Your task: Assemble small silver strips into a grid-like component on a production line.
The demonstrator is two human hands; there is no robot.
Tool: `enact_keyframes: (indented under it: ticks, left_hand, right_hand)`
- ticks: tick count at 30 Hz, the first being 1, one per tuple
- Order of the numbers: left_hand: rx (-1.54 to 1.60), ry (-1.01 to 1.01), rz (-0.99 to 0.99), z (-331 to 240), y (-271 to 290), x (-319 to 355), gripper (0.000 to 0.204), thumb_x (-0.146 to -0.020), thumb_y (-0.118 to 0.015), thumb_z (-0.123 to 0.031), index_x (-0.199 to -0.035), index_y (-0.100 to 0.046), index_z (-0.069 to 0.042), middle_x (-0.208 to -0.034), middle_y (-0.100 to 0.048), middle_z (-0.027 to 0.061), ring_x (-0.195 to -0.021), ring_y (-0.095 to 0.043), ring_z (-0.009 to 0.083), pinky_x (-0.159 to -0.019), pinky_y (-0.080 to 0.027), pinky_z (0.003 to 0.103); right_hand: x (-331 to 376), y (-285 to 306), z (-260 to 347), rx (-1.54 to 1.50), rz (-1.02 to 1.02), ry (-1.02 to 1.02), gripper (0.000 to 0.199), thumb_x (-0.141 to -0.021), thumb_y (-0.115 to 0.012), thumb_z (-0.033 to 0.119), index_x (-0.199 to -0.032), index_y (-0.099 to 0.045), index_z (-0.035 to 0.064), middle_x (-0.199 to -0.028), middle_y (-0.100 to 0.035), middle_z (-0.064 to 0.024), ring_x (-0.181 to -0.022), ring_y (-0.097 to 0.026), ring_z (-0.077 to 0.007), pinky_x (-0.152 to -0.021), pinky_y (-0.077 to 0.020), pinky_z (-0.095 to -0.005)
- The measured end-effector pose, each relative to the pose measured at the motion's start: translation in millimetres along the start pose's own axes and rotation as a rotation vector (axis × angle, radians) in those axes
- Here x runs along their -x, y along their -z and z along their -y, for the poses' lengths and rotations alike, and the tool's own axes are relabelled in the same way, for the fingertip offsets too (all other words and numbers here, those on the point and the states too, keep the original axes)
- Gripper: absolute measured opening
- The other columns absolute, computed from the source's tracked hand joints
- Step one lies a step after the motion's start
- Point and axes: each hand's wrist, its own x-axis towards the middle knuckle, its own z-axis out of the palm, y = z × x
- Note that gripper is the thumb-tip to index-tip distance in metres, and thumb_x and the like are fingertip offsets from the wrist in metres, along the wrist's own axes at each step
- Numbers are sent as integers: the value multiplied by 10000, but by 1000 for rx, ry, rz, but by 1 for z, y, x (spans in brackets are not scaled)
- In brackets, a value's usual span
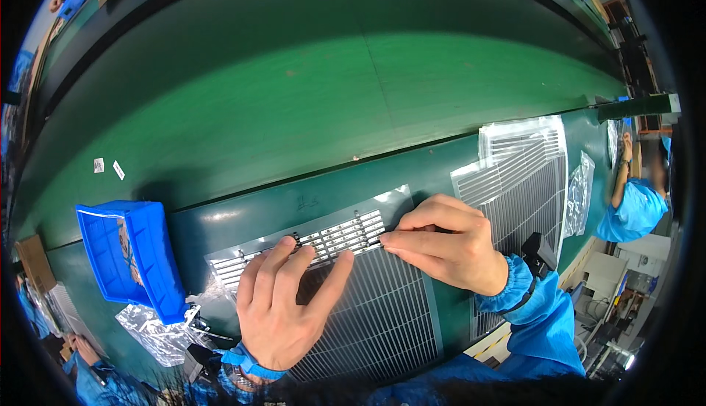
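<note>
Spread over a sheet of narrow grey strips (375, 310), my left hand (283, 303) rests with its fingers apart. Its fingertips touch a row of thin white strips with small dark marks (360, 231) at the sheet's far end. My right hand (456, 244) pinches at the right end of the nearest white strip, thumb and forefinger together. Clear film shows around the sheet's far edge. Part of the white strips is hidden under my left fingers.
A blue bin (165, 259) with small brownish pieces stands at left, beside crumpled clear plastic bags (158, 332). More striped sheets in clear film (518, 178) lie at right, near another plastic bag (579, 193). Co-workers in blue sit at both sides. A green conveyor surface (294, 104) runs beyond the table.
</note>
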Motion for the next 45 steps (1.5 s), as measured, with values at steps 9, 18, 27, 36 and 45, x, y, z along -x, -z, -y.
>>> enact_keyframes:
  ticks: [9,18,27,36,45]
  left_hand:
    - [-63,-33,-17,-1,-3,3,431,-884,-684,-216,-1286,-766,-347,-1229,-581,61,-1254,-578,281,-1004,-535,457]
    - [-131,-60,-9,-10,-5,-7,489,-870,-667,-214,-1333,-732,-356,-1208,-585,89,-1203,-605,293,-985,-550,481]
    - [-189,-90,8,-14,0,-9,597,-849,-617,-78,-1382,-696,-335,-1158,-608,129,-1166,-625,328,-975,-565,528]
    - [-194,-92,61,-22,3,-17,633,-838,-600,-81,-1413,-674,-336,-1148,-591,148,-1140,-633,347,-975,-570,546]
    - [-240,-80,166,-37,20,-33,622,-823,-676,-78,-1380,-705,-353,-1197,-551,145,-1127,-612,386,-901,-587,491]
  right_hand:
    - [0,-1,2,5,-10,4,235,-751,-889,37,-975,-821,50,-953,-699,-30,-733,-629,-170,-577,-530,-293]
    - [2,3,-4,-3,-6,-12,230,-760,-883,48,-980,-815,45,-955,-698,-39,-746,-639,-188,-606,-548,-307]
    - [4,2,-3,-18,-19,1,236,-778,-861,48,-1006,-801,48,-963,-714,-45,-808,-669,-230,-701,-573,-349]
    - [5,8,-6,-202,-66,-179,288,-803,-777,-36,-1075,-772,57,-909,-725,-61,-755,-695,-198,-674,-582,-314]
    - [3,10,-10,-346,-88,-256,309,-825,-709,-49,-1118,-730,44,-934,-747,-69,-699,-690,-153,-633,-580,-289]
